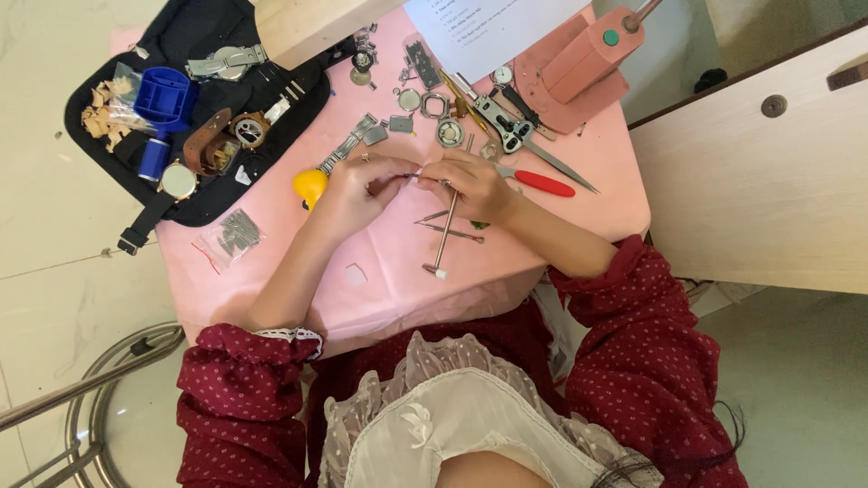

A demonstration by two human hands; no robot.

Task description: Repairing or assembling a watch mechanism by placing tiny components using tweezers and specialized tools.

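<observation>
Pink cloth point(561, 226) covering a small table, pale tile floor around it, a metal stool frame point(99, 398) down beside the person's left elbow.

Both hands are meeting over the middle of the cloth. Left hand point(357, 190) is pinching something small and silvery at its fingertips, a ring showing on 1 finger. Right hand point(475, 185) is closing on a thin metal tool point(443, 230), its shaft hanging down toward the person and ending in a pale tip; the tool's upper end is pressing toward whatever the left fingers are pinching. The pinched part point(414, 176) is too small to identify. It is sitting between the 2 sets of fingertips, raised just off the cloth, likely so both hands can steady it.

Just beyond the left hand: a yellow bulb-shaped object point(310, 185) and a metal watch bracelet point(348, 149). Farther past the left hand, a black tool roll point(194, 36) lying open, holding a blue plastic holder point(163, 95), a brown strap point(203, 136) and a watch case. A small clear bag of pins point(233, 235) is lying near the left wrist.

Just beside the right hand: red-handled tweezers point(542, 181). Beyond it, loose watch cases and parts are lying scattered within reach, plus a pink press point(579, 59) and a sheet of paper point(488, 27).

2 more thin pins point(452, 233) are resting under the right hand.
</observation>
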